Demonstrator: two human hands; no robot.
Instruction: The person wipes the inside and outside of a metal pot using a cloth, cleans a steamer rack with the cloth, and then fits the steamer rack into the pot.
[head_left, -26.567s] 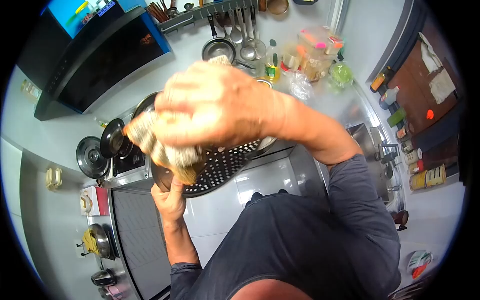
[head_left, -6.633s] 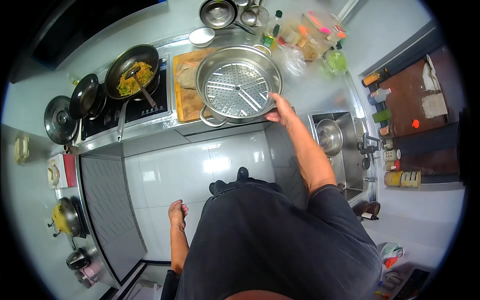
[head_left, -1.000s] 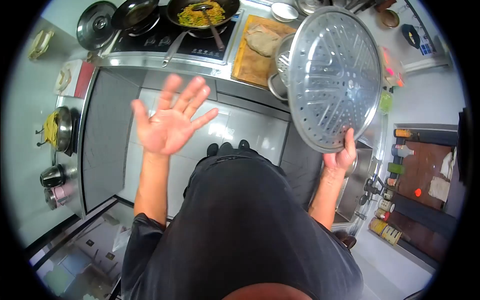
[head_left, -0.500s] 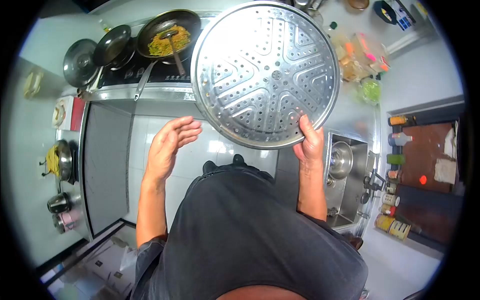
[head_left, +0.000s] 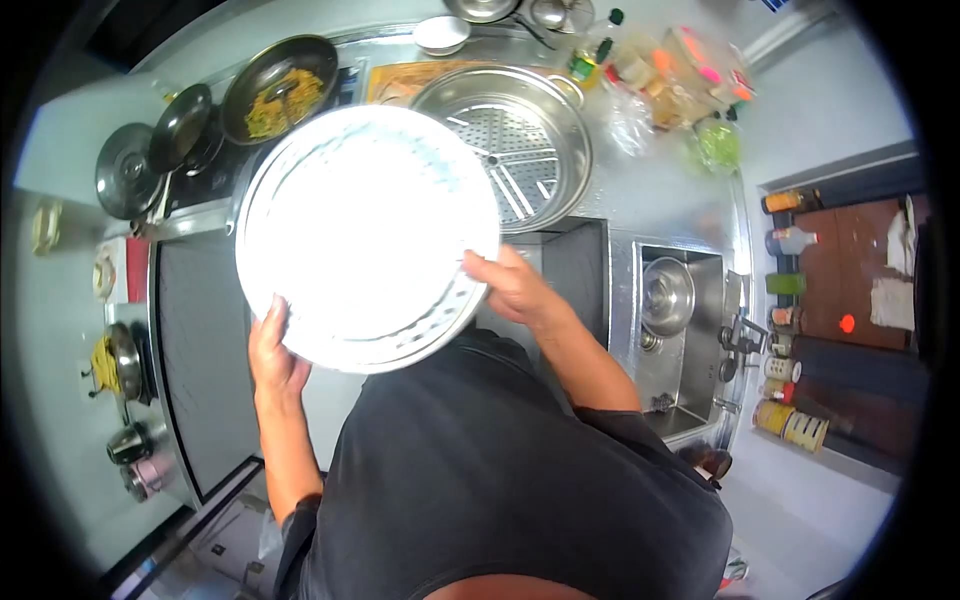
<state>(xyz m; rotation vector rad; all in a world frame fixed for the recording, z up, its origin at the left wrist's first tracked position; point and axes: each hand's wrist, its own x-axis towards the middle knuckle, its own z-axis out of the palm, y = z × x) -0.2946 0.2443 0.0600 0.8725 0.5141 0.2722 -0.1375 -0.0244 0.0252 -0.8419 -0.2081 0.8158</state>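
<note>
A round perforated steamer plate (head_left: 365, 240) is held up in front of me, its face washed out by glare. My left hand (head_left: 277, 350) grips its lower left rim, thumb on the face. On its lower right rim, my right hand (head_left: 515, 287) is closed, with the thumb over the edge. Behind the plate, a steel steamer pot (head_left: 572, 170) with a perforated base inside stands on the counter. The held plate overlaps the pot's left part in view. A wooden board (head_left: 390, 82) is partly hidden behind both.
A wok of food (head_left: 280, 90) and a smaller pan (head_left: 182, 128) sit on the stove at the left. A lid (head_left: 128, 170) leans further left. Bottles and bags stand at the back right. A basin (head_left: 668, 297) rests in the sink (head_left: 690, 385).
The plate has moved left and down, off the right side. My left hand, open and empty before, has taken hold of its left rim. The steamer pot has come into view.
</note>
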